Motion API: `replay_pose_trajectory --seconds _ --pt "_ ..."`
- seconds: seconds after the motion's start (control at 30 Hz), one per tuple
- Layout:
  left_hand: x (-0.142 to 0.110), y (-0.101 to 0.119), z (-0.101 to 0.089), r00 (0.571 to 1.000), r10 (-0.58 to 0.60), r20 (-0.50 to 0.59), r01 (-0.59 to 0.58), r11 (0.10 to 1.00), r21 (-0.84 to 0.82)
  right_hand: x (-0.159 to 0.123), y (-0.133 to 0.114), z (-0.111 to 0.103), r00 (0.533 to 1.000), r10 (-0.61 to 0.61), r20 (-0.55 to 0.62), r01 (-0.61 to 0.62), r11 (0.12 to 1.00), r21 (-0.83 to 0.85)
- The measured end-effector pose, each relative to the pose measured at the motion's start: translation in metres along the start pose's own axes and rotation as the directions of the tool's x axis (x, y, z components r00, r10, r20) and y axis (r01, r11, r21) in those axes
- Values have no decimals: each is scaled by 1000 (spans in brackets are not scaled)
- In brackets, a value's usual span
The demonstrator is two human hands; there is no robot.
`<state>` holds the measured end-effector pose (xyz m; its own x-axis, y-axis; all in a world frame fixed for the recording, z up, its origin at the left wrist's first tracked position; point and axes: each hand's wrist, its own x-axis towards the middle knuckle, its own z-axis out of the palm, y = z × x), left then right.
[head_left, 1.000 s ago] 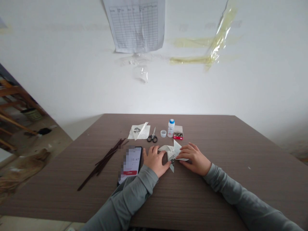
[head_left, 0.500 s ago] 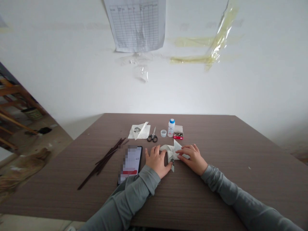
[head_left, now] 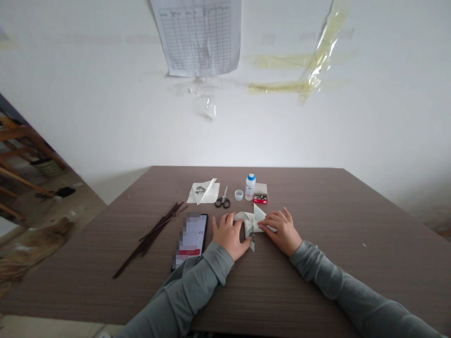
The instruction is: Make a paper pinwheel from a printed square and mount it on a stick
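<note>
A folded paper pinwheel (head_left: 252,221) of printed paper lies on the brown wood-grain table (head_left: 334,225), its points spreading from a centre. My left hand (head_left: 229,235) rests on its left side, with the thumb reaching the centre. My right hand (head_left: 282,230) presses on its right side, fingers spread. The hands cover part of the paper. Beyond them stand a white glue bottle with a blue cap (head_left: 250,187) and a small red box of metal fasteners (head_left: 260,197). Scissors (head_left: 222,200) with black handles lie nearest my left hand.
Left of my left hand lie a smartphone (head_left: 190,240) and a bundle of thin dark sticks (head_left: 150,237). Paper scraps (head_left: 203,192) and a small round lid (head_left: 238,195) lie at the back. A wall with a printed chart (head_left: 197,35) rises behind the table.
My right hand has shifted slightly left towards the pinwheel. My left hand and the paper have barely moved.
</note>
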<state>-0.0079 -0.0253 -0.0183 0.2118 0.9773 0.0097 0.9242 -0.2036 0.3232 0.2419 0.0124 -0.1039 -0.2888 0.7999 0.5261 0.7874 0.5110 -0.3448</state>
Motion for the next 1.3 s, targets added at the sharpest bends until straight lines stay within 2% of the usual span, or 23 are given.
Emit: replay_pose_trajectory --seconds 0.23,0.37,0.6,0.87,1.03,1.3 --pt "1 -2 3 1000 5 -8 -5 1000 -15 1 2 -4 996 -75 40 76 996 -38" --pt "2 -2 5 1000 8 -15 -8 1000 -22 1 5 -3 995 -72 62 73 997 -16" --pt "2 0 5 999 22 -27 -23 999 -41 -1 2 6 998 -57 17 58 996 -73" --pt "3 5 0 998 58 25 -57 997 -52 -2 3 7 999 -52 -7 51 993 -111" --pt "4 4 2 998 59 17 -58 997 -59 0 6 1 995 -84 55 90 989 -115" --pt "2 4 2 997 79 -13 -80 995 -55 0 4 -5 993 -54 107 67 991 -116"
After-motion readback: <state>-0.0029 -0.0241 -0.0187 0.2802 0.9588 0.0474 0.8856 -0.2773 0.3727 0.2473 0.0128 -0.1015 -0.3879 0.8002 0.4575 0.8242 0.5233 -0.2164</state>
